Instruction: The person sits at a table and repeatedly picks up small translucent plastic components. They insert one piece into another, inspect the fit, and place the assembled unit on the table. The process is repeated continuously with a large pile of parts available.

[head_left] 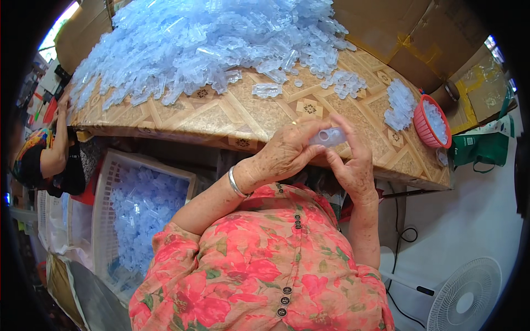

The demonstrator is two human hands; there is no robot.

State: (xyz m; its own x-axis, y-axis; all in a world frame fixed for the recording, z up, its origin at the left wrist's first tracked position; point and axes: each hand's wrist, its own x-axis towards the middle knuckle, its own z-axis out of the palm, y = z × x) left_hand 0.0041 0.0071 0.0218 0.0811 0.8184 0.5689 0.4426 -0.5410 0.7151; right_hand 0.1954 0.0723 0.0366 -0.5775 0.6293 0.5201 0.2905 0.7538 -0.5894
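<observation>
A small clear plastic tube-like piece [329, 137] with a round opening is held up between my hands, just above the table's near edge. My left hand [287, 148], with a bangle on its wrist, pinches one end of it between thumb and fingers. From the other side, the curved fingers and thumb of my right hand [354, 160] close around its right end. Beyond them, a big heap of similar clear bluish plastic pieces [221, 44] covers the far part of the table. One loose clear piece [267, 90] lies in front of the heap, beside small round clear parts [345, 84].
A red basket [428, 131] of clear parts sits at the patterned table's [243, 118] right end, near a green bag [483, 148]. A white crate [103, 215] full of clear parts stands lower left. Another person's arm [57, 140] is at far left; a fan [465, 300] stands lower right.
</observation>
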